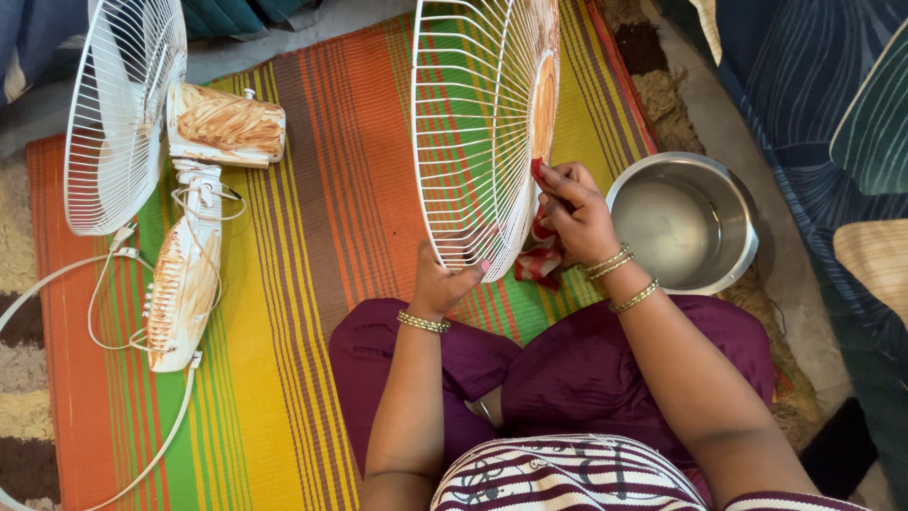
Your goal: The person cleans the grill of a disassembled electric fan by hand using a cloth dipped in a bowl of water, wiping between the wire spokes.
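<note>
Left hand: I see my left hand [443, 284] gripping the near rim of the white wire fan guard [473, 132], fingers [470, 272] curled around the lowest wires, thumb side toward me, holding the guard up on edge.
Right hand: my right hand [575, 213] is on the right side of the guard, fingers pressed together and pinching a red and white cloth [541, 255] against the wires near the guard's centre ring.
Fan guard: it stands nearly upright above the mat, in front of my knees, seen almost edge-on, tilted a little to the left; its hub ring looks brownish.
Cloth: bunched, hanging below my right hand, touching the guard's lower right rim.
Steel pot [686, 222]: on the floor just right of my right hand, at the mat's right edge; I cannot tell whether it holds water.
Fan body [194, 255]: lying on the mat well to the left, white with brown streaks, its motor housing [227, 123] at the far end, the rear wire guard [118, 104] attached and tilted.
Cord [66, 284]: white, looping from the fan's base across the left of the mat.
Mat [312, 218]: striped orange, green and yellow, on the floor under everything.
</note>
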